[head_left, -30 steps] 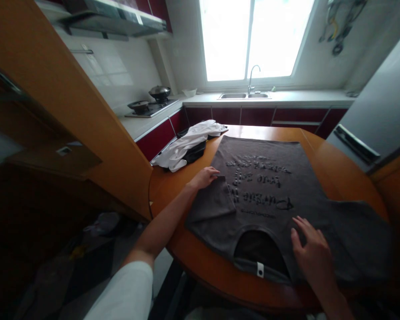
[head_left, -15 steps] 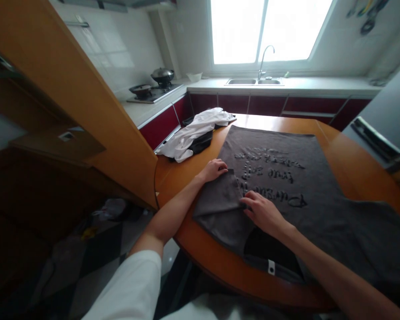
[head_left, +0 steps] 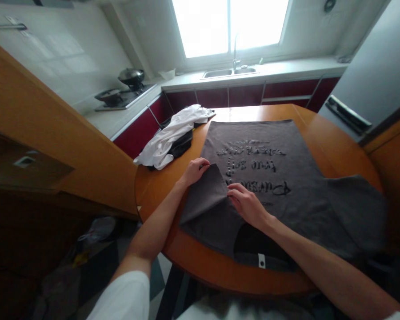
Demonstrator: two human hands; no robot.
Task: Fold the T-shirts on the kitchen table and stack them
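The left hand (head_left: 196,171) and right hand (head_left: 248,204) pinch the folded sleeve (head_left: 206,191) of a grey shirt (head_left: 263,178), spread beneath them on a glossy, rounded wooden tabletop (head_left: 336,142); crumpled white cloth (head_left: 173,133) lies beyond the left.

The person wears a white, short-sleeved top. The left sleeve (head_left: 123,295) is loose and plain, its hem ending around the elbow. The left hand (head_left: 195,171) and right hand (head_left: 248,206) are bare, like both forearms. Below the table's near edge (head_left: 203,262), more white cloth (head_left: 240,310) shows, blurred.
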